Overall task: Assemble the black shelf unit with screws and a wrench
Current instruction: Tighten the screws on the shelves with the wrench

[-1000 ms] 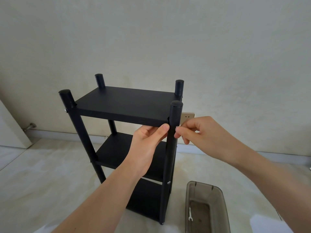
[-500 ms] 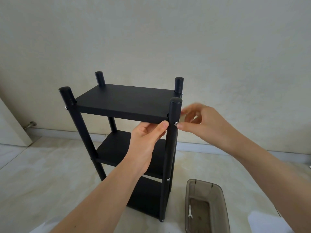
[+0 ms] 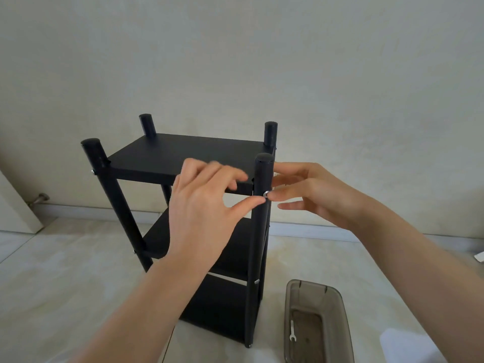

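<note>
The black shelf unit [image 3: 183,155] stands upright on the floor with three boards and four round posts. A silver screw [image 3: 265,193] sits in the near right post [image 3: 263,176], level with the top board. My right hand [image 3: 314,195] reaches in from the right with its fingers extended, and one fingertip touches the screw head. My left hand [image 3: 204,205] hovers in front of the top board with blurred, spread fingers, its thumb tip resting on the post just below the screw. A small white wrench [image 3: 292,334] lies in the tray.
A smoky transparent tray [image 3: 314,286] sits on the tiled floor right of the shelf. The wall runs close behind the unit. A door edge and a metal door stop [image 3: 39,199] are at the left. A white scrap [image 3: 479,258] lies at the far right.
My left hand let go of the top board's edge and rose in front of it, thumb on the post. My right hand's pinch on the screw loosened to spread fingers.
</note>
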